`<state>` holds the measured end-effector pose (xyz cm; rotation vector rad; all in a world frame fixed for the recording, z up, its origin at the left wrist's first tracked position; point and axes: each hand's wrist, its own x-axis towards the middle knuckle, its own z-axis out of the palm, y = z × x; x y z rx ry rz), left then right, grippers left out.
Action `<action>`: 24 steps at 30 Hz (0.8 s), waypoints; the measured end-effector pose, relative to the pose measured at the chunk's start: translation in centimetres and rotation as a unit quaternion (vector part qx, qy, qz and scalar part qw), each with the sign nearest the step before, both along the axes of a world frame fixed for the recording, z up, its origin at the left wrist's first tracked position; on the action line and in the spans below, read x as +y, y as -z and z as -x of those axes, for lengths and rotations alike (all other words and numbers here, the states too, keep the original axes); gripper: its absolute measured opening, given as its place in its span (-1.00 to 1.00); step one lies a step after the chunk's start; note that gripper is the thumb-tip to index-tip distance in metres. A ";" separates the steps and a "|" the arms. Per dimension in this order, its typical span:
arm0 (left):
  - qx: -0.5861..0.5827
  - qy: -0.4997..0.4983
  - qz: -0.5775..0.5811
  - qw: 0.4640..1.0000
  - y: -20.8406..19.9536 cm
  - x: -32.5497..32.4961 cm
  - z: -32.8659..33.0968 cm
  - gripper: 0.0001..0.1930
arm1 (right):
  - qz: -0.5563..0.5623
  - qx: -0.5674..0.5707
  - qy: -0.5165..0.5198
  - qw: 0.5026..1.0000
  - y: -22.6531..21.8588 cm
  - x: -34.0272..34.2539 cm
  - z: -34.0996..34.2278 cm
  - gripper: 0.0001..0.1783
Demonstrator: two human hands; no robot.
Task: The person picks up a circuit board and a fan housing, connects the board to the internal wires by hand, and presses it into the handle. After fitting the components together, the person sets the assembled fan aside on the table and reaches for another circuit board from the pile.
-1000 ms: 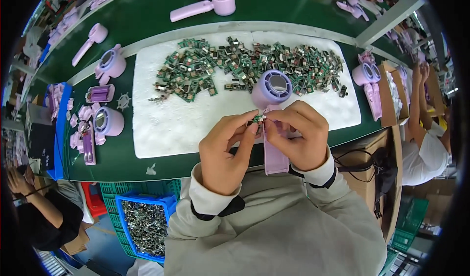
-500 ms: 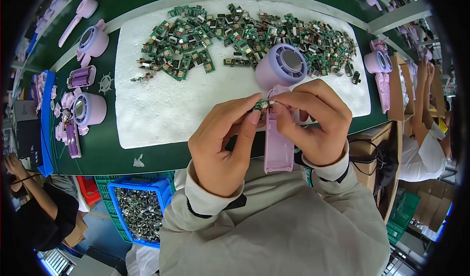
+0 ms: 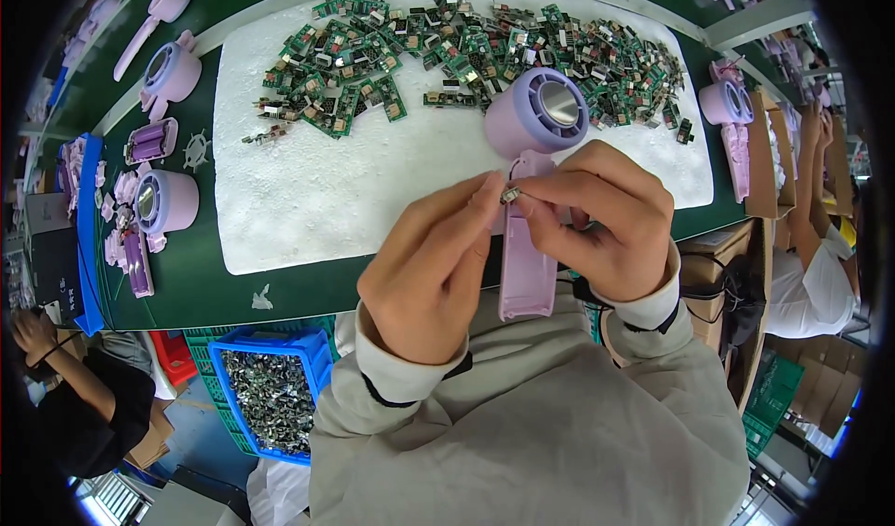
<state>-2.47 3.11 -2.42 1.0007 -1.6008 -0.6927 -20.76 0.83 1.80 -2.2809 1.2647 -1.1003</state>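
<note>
My left hand (image 3: 424, 269) is closed, its thumb and fingers pinching a small circuit board (image 3: 509, 196), mostly hidden by the fingertips. From the other side my right hand (image 3: 611, 218) pinches what looks like a small wire plug against the board's edge; the fingertips cover most of it. Right under both hands lies an open lilac handle shell (image 3: 528, 279) of a handheld fan, hollow side up, pointing toward me. Its round fan head (image 3: 516, 127) rests on the white foam board just beyond, silver disc facing up. A thin dark wire shows near the handle's top.
Many loose circuit boards (image 3: 350, 69) lie across the far part of the white foam board (image 3: 308, 209). Fan parts (image 3: 168, 201) stand at the left, another fan (image 3: 725, 103) at the right. Below the table edge, a blue crate (image 3: 322, 363) holds small metallic parts. Other people work on both sides.
My left fingers have closed farther over the circuit board, so less green shows. Both hands stay together above the handle shell. The whole view has shifted slightly.
</note>
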 end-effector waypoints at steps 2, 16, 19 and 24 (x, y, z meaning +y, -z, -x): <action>-0.026 -0.009 0.035 0.999 0.2 0.3 0.6 -0.64 | -0.019 -0.012 0.016 1.000 0.0 0.5 -0.3 -0.75; -0.145 0.045 0.030 0.988 -6.2 -0.9 -4.4 -0.38 | -0.141 -0.105 -0.001 0.984 -3.0 -0.4 4.7 -0.80; -0.237 -0.043 0.073 0.968 -5.8 -3.3 -7.2 -0.32 | -0.257 -0.266 -0.034 0.929 -3.4 -3.1 7.3 -0.70; -0.374 -0.141 0.007 0.917 -3.1 -5.0 -9.5 -0.51 | -0.394 -0.346 -0.001 0.852 -3.7 -13.9 14.5 -0.60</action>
